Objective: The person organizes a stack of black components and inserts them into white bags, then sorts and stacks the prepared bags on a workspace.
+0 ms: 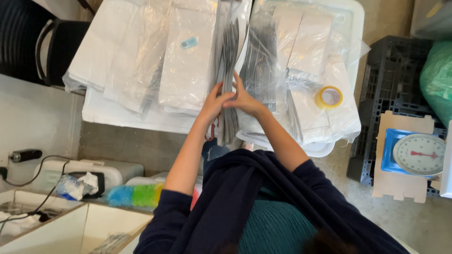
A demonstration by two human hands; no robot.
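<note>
— Both hands meet at the near middle of the worktop [101, 115]: the left hand [214, 101] and the right hand [242, 99] are pressed together, fingers clamped on a thin upright stack of clear sleeved packets [230, 70] that stands on edge between two heaps.

— And around that stack?

— Largest first: a spread of flat plastic-wrapped white packets [141, 56] covers the left half of the worktop, a second pile in loose film [306, 70] fills the right half, and a roll of yellow tape [329, 97] lies on that pile near the right edge.

— What could go wrong?

— I judge the slick sleeves could fan out and slide off the near edge if the grip slackens; the film gives little friction.

— The room?

— Concrete floor, a dark plastic crate [391, 94] to the right, a dial scale [419, 154] on cardboard, and white bins at lower left.
</note>
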